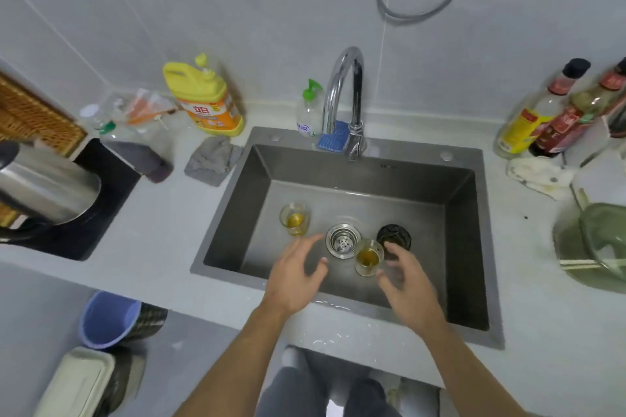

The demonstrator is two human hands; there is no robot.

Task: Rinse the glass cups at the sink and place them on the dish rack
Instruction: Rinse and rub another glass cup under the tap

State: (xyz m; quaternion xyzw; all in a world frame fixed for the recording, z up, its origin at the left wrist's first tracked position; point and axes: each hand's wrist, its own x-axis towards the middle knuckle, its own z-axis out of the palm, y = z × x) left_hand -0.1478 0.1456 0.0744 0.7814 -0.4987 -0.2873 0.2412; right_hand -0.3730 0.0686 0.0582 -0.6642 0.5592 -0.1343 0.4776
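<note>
**Two open hands above small glass cups in the sink**

Head view: In the centre of the frame, the sink [457, 213] holds two small glass cups, both upright, each with a little amber liquid. The left glass cup [294, 218] stands to the left of the drain [343, 240]. The right glass cup [368, 257] stands just beside the drain at its lower right, close to a dark cup [394, 236].

The left hand [298, 267] and the right hand [406, 278] are both open with spread fingers and hold nothing. The right hand is near the right glass cup but seems not to touch it.

I judge these cups to be light, stiff and fragile, and slippery when wet. A good hold is around the side wall, thumb against fingers, and the cup must stay level until the liquid is poured out. No water is seen at the faucet [345, 78]. I cannot identify a dish rack.
</note>
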